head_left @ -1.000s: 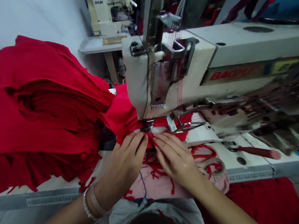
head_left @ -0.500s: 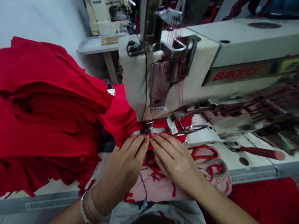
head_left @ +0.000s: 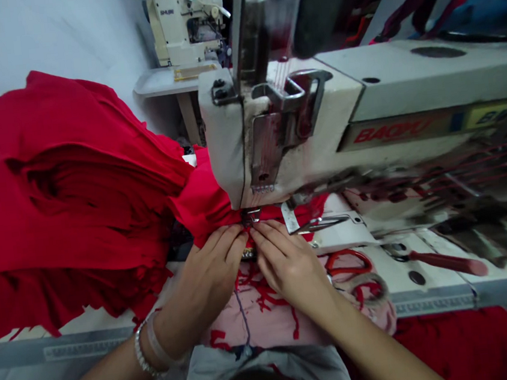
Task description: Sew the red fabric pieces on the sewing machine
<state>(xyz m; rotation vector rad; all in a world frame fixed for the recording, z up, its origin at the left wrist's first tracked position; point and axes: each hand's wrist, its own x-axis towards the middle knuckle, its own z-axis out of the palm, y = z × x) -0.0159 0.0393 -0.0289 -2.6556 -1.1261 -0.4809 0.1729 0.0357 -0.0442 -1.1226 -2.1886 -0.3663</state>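
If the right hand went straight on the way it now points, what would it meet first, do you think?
The right hand would probably meet the metal presser foot first, though depth is hard to judge here.

Left hand (head_left: 210, 273) bare, beaded silver bracelet (head_left: 139, 352) plus pale band (head_left: 159, 343) at wrist; right hand (head_left: 288, 265) bare; pale grey top (head_left: 264, 373).

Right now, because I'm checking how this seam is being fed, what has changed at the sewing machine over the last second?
The left hand and right hand have drawn closer together and moved up toward the presser foot, their fingertips pressing the red fabric just in front of it. Neither has let go. The red-handled scissors and red-handled screwdriver stayed where they were.
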